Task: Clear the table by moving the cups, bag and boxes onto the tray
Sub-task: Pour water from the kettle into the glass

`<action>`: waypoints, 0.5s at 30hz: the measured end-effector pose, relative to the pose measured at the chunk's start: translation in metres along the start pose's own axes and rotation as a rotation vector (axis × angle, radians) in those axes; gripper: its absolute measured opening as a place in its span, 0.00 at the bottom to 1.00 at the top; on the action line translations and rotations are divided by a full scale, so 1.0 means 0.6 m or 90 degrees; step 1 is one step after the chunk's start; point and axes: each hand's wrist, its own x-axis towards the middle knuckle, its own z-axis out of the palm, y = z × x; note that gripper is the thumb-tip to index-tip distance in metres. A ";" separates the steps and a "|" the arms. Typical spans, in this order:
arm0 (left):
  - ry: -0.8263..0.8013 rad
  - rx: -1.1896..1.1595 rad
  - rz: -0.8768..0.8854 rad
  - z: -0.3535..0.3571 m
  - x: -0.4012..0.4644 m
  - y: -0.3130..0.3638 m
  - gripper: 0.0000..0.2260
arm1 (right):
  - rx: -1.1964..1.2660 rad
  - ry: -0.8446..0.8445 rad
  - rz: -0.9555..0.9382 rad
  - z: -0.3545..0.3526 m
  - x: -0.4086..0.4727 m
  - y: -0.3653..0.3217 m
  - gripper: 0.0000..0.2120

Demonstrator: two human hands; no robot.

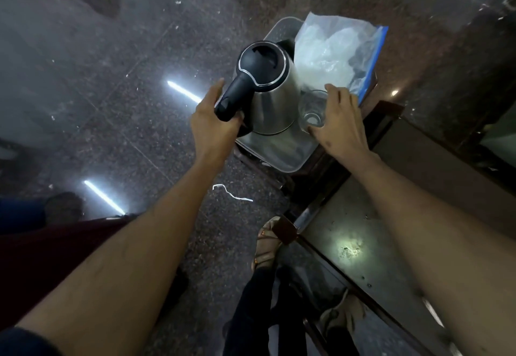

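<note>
Two bare hands work over a pale rectangular plastic tray [282,157] on a dark wooden stand. The left hand [212,123] grips the black handle of an upright steel electric kettle [268,98], handle pointing toward the camera. The right hand [339,121] wraps a clear drinking glass [311,109], upright beside the kettle. A clear zip bag [335,54], blue-sealed, leans behind, long axis running away.

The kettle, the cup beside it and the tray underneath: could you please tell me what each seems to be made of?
Kettle: brushed metal body, probably stainless steel, with soft reflections; lid and handle look matte black plastic.
Cup: clear glass, apparently; its base shows through.
Tray: dull, shiny grey with rounded rim, likely metal, possibly plastic.
</note>
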 end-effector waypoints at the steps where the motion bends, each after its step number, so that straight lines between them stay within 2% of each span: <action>1: -0.023 -0.008 0.004 0.002 0.007 -0.001 0.30 | -0.007 0.000 -0.001 0.005 0.002 0.002 0.46; 4: -0.058 -0.061 0.015 0.008 0.016 -0.009 0.30 | -0.018 0.011 -0.004 0.013 0.004 0.005 0.45; 7: -0.035 -0.105 0.017 0.019 0.019 -0.014 0.30 | -0.004 0.019 -0.002 0.016 0.005 0.004 0.43; 12: 0.026 -0.153 0.021 0.004 0.048 0.000 0.13 | 0.021 0.004 -0.008 0.017 0.005 0.003 0.41; 15: 0.027 -0.166 0.061 -0.033 0.050 0.021 0.11 | 0.044 0.009 -0.008 0.019 0.004 -0.002 0.38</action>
